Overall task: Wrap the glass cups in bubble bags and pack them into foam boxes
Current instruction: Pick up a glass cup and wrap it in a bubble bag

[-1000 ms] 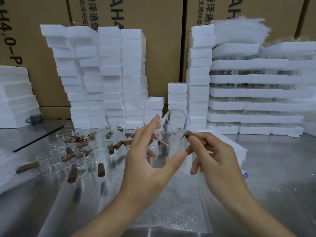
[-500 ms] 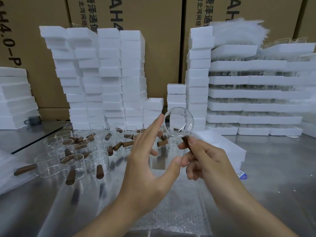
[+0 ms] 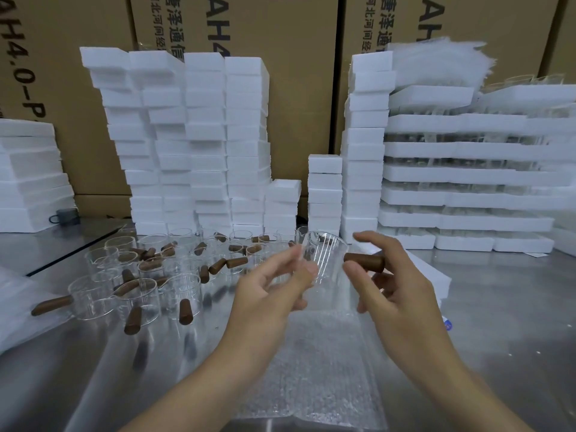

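A clear ribbed glass cup [image 3: 325, 260] with a brown wooden handle [image 3: 364, 262] is held upright above the table. My right hand [image 3: 399, 291] pinches the handle between thumb and fingers. My left hand [image 3: 268, 288] is at the cup's left side, blurred, with its thumb and loosely curved fingertips touching the glass. A flat bubble bag [image 3: 311, 363] lies on the steel table below both hands. Several more glass cups [image 3: 137, 285] with brown handles stand to the left. A white foam box [image 3: 436, 275] lies behind my right hand.
Tall stacks of white foam boxes [image 3: 202, 145] line the back, in front of cardboard cartons [image 3: 296, 42]. At the right are foam trays [image 3: 467, 173] holding glassware, with bubble bags [image 3: 436, 60] on top. More foam [image 3: 28, 173] is stacked far left beside a grey mug [image 3: 67, 216].
The cup turned from facing me mouth-on to upright and came lower. My left hand's straight fingers have curved in against the glass. My right hand still holds the handle.
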`<state>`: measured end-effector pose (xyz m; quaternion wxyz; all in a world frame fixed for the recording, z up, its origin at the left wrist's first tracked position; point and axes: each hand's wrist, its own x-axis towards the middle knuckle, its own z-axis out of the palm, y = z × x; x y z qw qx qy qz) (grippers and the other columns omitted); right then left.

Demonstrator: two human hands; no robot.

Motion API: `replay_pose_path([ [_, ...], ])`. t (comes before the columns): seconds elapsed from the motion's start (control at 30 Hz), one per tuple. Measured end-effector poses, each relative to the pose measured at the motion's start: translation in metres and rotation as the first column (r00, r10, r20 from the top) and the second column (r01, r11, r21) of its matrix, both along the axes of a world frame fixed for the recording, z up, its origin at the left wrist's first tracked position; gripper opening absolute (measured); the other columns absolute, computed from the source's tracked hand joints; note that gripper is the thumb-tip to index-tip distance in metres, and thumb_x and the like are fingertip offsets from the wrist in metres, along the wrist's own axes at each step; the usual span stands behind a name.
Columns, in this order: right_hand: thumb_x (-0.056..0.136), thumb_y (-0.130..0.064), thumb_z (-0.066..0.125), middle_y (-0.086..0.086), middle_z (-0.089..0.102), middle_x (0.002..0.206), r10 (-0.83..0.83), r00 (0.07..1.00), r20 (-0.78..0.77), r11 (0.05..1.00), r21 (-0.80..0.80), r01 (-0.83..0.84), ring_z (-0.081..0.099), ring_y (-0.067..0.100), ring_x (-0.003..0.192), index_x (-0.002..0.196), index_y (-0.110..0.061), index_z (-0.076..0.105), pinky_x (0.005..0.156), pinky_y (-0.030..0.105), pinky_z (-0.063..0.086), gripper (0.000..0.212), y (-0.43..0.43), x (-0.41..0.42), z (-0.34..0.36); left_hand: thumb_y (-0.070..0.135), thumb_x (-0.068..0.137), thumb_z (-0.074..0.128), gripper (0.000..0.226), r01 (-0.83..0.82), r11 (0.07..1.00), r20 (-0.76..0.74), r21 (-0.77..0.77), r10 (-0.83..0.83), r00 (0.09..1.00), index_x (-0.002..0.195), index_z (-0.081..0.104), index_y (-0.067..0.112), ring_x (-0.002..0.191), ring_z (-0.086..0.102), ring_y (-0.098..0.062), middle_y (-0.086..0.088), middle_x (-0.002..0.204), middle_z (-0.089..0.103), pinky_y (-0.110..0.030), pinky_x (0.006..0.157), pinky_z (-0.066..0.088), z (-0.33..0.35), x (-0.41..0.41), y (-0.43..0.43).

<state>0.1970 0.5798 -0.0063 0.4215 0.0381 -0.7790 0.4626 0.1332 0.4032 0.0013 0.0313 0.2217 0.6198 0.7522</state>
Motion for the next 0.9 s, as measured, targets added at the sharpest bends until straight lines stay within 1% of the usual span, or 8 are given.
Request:
replay_pose_path([
  [0.13, 0.083, -0.057, 0.078, -0.019, 0.059, 0.132, -0.003, 0.999, 0.045, 0.997, 0.074, 0.000, 0.064, 0.014, 0.100, 0.143, -0.049, 0.047, 0.071, 0.024, 0.056, 0.069, -0.004, -0.002, -0.003, 0.047, 0.078, 0.084, 0.050, 0.150, 0.964, 0.269, 0.217, -0.207, 0.941, 0.119, 0.083, 0.020, 0.112, 0.078, -0.026, -0.006, 0.124, 0.079, -0.029, 0.082, 0.064, 0.001, 0.006, 0.005],
  [0.27, 0.087, -0.037, 0.083, -0.019, 0.058, 0.135, 0.035, 0.997, 0.064, 0.994, 0.101, -0.041, 0.062, 0.011, 0.117, 0.145, -0.044, 0.050, 0.089, 0.037, 0.057, 0.067, -0.004, -0.006, -0.010, 0.041, 0.083, 0.077, 0.052, 0.238, 0.885, 0.401, 0.401, -0.403, 0.823, 0.119, 0.081, 0.003, 0.109, 0.078, -0.030, -0.018, 0.126, 0.077, -0.031, 0.074, 0.065, -0.001, 0.009, 0.008],
  [0.33, 0.088, -0.035, 0.082, -0.020, 0.060, 0.131, -0.002, 1.000, 0.027, 0.990, 0.140, -0.001, 0.061, 0.010, 0.119, 0.147, -0.045, 0.049, 0.092, 0.034, 0.055, 0.068, -0.003, -0.006, -0.011, 0.042, 0.084, 0.076, 0.047, 0.241, 0.884, 0.418, 0.399, -0.410, 0.811, 0.112, 0.084, 0.005, 0.110, 0.078, -0.029, -0.016, 0.124, 0.078, -0.031, 0.074, 0.065, -0.004, 0.008, 0.010],
  [0.43, 0.090, -0.042, 0.079, -0.027, 0.051, 0.131, -0.120, 0.993, 0.000, 0.958, 0.262, 0.116, 0.056, 0.003, 0.123, 0.153, -0.047, 0.043, 0.097, 0.016, 0.046, 0.073, -0.001, -0.006, -0.011, 0.046, 0.082, 0.080, 0.030, 0.185, 0.904, 0.423, 0.385, -0.351, 0.836, 0.091, 0.088, 0.019, 0.103, 0.080, -0.026, -0.009, 0.110, 0.081, -0.033, 0.073, 0.065, -0.008, 0.007, 0.010],
  [0.53, 0.091, -0.037, 0.081, -0.029, 0.043, 0.130, -0.161, 0.987, -0.022, 0.927, 0.341, 0.158, 0.054, 0.006, 0.121, 0.157, -0.048, 0.037, 0.097, 0.007, 0.041, 0.080, 0.000, -0.006, -0.013, 0.047, 0.083, 0.087, 0.024, 0.219, 0.902, 0.410, 0.371, -0.371, 0.833, 0.090, 0.087, 0.024, 0.108, 0.079, -0.027, -0.009, 0.117, 0.081, -0.032, 0.077, 0.064, -0.006, 0.010, 0.010],
  [0.63, 0.089, -0.032, 0.083, -0.026, 0.045, 0.129, -0.135, 0.989, -0.058, 0.944, 0.295, 0.146, 0.054, 0.007, 0.122, 0.158, -0.044, 0.038, 0.098, 0.009, 0.042, 0.083, -0.002, -0.006, -0.012, 0.045, 0.083, 0.086, 0.033, 0.234, 0.889, 0.425, 0.393, -0.401, 0.812, 0.100, 0.085, 0.016, 0.115, 0.077, -0.030, -0.015, 0.125, 0.078, -0.031, 0.079, 0.064, -0.006, 0.010, 0.010],
  [0.8, 0.087, -0.046, 0.078, -0.025, 0.052, 0.133, -0.080, 0.995, -0.055, 0.970, 0.227, 0.091, 0.054, 0.008, 0.129, 0.141, -0.045, 0.053, 0.098, 0.025, 0.049, 0.059, -0.005, -0.004, -0.009, 0.057, 0.092, 0.071, 0.059, 0.276, 0.897, 0.470, 0.345, -0.419, 0.777, 0.124, 0.078, 0.008, 0.111, 0.078, -0.021, -0.011, 0.127, 0.078, -0.036, 0.081, 0.062, -0.008, 0.008, 0.011],
  [0.9, 0.088, -0.038, 0.082, -0.026, 0.052, 0.132, -0.114, 0.993, -0.044, 0.958, 0.261, 0.121, 0.053, 0.007, 0.129, 0.144, -0.044, 0.053, 0.103, 0.029, 0.047, 0.063, -0.006, -0.006, -0.013, 0.057, 0.096, 0.065, 0.040, 0.241, 0.927, 0.443, 0.289, -0.352, 0.825, 0.099, 0.082, 0.021, 0.101, 0.080, -0.018, -0.005, 0.118, 0.081, -0.037, 0.083, 0.057, -0.013, 0.007, 0.012],
])
